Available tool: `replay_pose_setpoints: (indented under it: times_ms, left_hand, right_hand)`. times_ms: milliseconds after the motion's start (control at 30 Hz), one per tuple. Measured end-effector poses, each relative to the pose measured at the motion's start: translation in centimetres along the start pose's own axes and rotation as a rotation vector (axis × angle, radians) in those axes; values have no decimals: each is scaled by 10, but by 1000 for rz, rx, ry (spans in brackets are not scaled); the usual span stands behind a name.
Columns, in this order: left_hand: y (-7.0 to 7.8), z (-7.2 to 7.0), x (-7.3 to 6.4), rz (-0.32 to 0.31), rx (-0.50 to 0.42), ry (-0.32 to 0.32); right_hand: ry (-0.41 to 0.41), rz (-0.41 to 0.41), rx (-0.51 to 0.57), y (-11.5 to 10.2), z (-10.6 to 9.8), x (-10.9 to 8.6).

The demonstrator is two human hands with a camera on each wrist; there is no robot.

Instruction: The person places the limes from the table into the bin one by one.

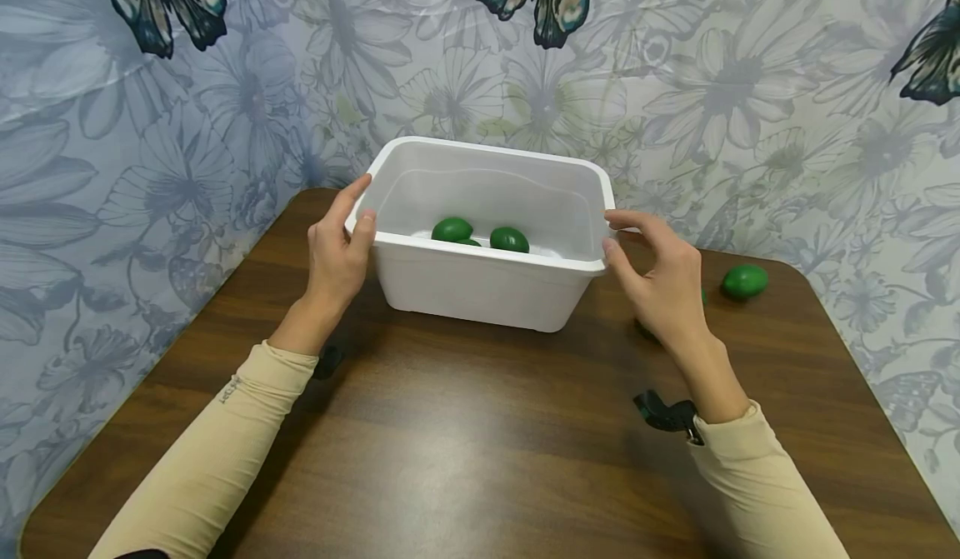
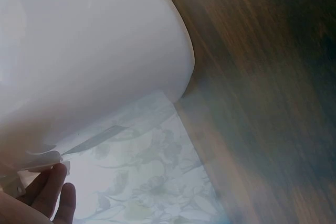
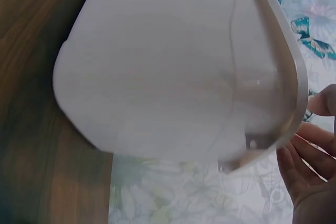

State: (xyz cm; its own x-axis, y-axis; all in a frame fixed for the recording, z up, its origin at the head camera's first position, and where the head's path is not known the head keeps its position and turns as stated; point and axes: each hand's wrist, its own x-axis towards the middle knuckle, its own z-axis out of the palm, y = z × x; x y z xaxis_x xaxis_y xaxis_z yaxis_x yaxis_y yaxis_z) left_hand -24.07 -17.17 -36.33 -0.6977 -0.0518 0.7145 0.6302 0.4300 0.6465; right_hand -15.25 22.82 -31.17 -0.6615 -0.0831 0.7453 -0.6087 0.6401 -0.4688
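Observation:
A white plastic bin stands near the far edge of the wooden table, held at both ends. My left hand grips its left end, thumb over the near corner of the rim and a finger along the side. At the opposite end, my right hand pinches the rim between thumb and fingers. Inside the bin lie smooth green oval fruits that look like limes, one lime at left and another lime at right. A third is mostly hidden behind the front rim. Both wrist views show the bin's outer wall close up.
Another green lime lies on the table by the far right edge. Slivers of green and something dark show behind my right hand, which hides most of them. Behind the table hangs a floral cloth with butterflies.

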Motion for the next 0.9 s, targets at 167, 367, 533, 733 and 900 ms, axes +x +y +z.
replay_pose_setpoints:
  times_ms: [167, 367, 533, 733, 900]
  left_hand:
    - [-1, 0, 1, 2, 3, 4]
    - [0, 0, 1, -2, 8, 4]
    - [1, 0, 0, -3, 7, 0]
    - [2, 0, 0, -8, 14, -4]
    - [2, 0, 0, -10, 21, -3]
  right_hand:
    - [41, 33, 13, 9, -10, -8]
    - [10, 76, -64, 15, -21, -16]
    - [-42, 140, -121, 21, -30, -24]
    - [-97, 222, -170, 28, -37, -35]
    - [-133, 284, -190, 36, -43, -46]
